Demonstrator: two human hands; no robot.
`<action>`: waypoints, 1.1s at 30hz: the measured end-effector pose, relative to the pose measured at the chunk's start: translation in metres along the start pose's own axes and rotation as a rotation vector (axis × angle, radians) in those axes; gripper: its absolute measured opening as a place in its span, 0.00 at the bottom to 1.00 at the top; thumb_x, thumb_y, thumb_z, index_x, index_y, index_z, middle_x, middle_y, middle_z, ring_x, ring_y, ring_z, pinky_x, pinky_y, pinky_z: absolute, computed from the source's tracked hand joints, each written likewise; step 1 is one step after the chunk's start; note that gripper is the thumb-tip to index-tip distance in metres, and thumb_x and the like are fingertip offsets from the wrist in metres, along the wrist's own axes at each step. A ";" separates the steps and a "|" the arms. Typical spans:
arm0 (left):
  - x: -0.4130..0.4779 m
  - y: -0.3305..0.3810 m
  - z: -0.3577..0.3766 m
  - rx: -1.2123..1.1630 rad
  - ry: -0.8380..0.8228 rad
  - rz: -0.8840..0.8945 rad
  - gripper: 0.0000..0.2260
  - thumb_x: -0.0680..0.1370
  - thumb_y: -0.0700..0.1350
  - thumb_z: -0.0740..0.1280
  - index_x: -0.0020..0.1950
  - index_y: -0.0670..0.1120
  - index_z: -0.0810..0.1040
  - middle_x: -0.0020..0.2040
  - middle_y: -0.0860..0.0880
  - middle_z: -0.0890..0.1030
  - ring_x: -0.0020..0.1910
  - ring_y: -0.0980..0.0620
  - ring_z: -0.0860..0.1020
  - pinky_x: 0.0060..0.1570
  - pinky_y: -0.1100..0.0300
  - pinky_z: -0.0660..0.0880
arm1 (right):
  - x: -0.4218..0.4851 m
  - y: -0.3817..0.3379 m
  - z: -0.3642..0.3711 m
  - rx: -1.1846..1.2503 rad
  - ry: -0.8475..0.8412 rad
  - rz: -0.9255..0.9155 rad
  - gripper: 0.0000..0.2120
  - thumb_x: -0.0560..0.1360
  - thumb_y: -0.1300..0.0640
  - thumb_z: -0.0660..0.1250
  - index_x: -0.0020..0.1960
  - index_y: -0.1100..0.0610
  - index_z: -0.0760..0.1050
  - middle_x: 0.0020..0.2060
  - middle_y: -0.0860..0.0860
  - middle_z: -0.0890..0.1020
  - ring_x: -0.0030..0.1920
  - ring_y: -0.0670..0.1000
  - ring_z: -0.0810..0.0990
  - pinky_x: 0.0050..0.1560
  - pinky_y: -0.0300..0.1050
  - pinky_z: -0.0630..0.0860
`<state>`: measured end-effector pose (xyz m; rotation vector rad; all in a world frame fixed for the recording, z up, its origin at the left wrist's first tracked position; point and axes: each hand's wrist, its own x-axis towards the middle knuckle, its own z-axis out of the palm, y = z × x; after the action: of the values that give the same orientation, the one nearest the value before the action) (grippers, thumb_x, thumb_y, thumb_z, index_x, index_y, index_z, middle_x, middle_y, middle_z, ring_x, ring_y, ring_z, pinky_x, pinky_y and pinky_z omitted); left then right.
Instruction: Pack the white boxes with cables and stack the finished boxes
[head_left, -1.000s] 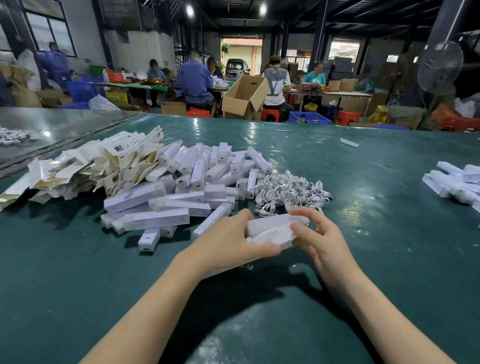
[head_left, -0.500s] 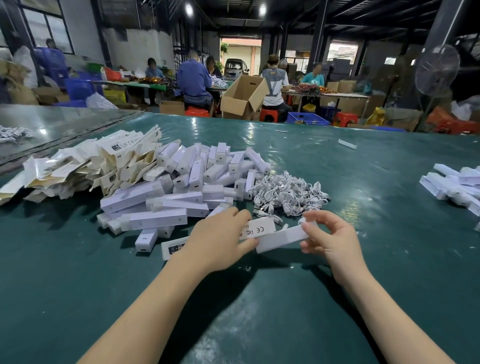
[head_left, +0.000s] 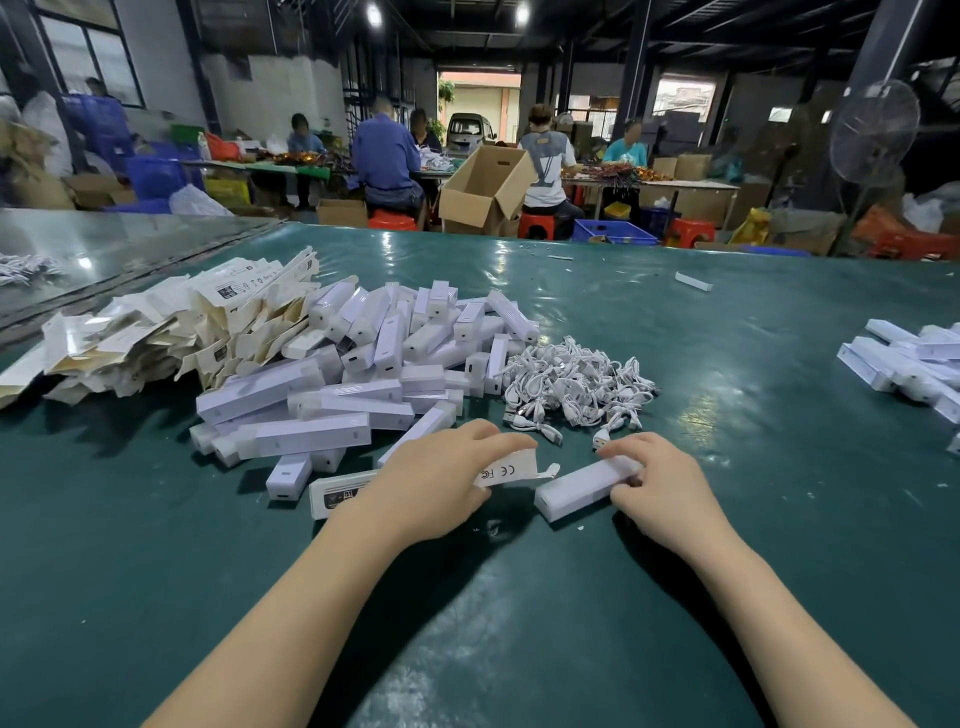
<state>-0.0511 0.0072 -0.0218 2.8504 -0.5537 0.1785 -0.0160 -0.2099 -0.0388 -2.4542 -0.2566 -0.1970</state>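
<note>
The left hand (head_left: 436, 483) lies over a printed white box (head_left: 506, 470). Its fingers (head_left: 493, 439) are curled narrowly over the top edge and grip it near the open end, where a flap with CE and FC marks stands out. The right hand (head_left: 662, 486) has its fingers (head_left: 631, 448) curled close round the far end of a plain inner box (head_left: 579, 486), whose other end lies close to that flap. Both boxes rest on the desk (head_left: 519, 623) just in front of the pile of white boxes (head_left: 363, 374). The left hand hides the middle of the printed box, so only its labelled end and its flap end show, and the label is too small to read. Whether a cable lies inside the inner box cannot be told. Against the right side of the pile sits a heap of white cables (head_left: 571, 384). To the pile's left lie flat unfolded box blanks (head_left: 171, 327). Well to the pile's right, cut off by the frame edge, is another group of white boxes (head_left: 914, 358). The desk is dark green and glossy. Beyond the pile is a dim workshop with seated people (head_left: 387, 156) at tables, an open cardboard carton (head_left: 483, 187) and a standing fan (head_left: 872, 137).
</note>
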 end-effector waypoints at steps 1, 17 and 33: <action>-0.001 0.001 -0.001 -0.009 0.005 0.010 0.28 0.76 0.40 0.60 0.70 0.64 0.59 0.67 0.60 0.66 0.61 0.54 0.70 0.51 0.58 0.70 | 0.001 0.002 -0.001 -0.050 -0.030 -0.011 0.20 0.68 0.67 0.63 0.55 0.52 0.78 0.50 0.45 0.73 0.48 0.48 0.72 0.45 0.38 0.64; -0.003 0.005 -0.005 -0.107 0.147 0.011 0.21 0.73 0.37 0.62 0.60 0.59 0.66 0.38 0.63 0.66 0.40 0.59 0.62 0.36 0.60 0.57 | 0.000 -0.003 -0.013 0.977 -0.060 -0.059 0.21 0.70 0.78 0.61 0.41 0.53 0.79 0.38 0.54 0.72 0.27 0.45 0.72 0.28 0.39 0.76; -0.002 0.009 -0.002 -0.163 0.266 0.135 0.17 0.69 0.33 0.66 0.54 0.50 0.75 0.57 0.56 0.77 0.52 0.52 0.73 0.45 0.66 0.62 | 0.002 -0.003 -0.014 1.017 -0.061 0.123 0.14 0.70 0.71 0.61 0.30 0.60 0.79 0.18 0.51 0.65 0.16 0.45 0.59 0.20 0.30 0.58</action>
<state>-0.0570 0.0003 -0.0188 2.5771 -0.6688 0.5026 -0.0157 -0.2158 -0.0261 -1.4582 -0.1670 0.0630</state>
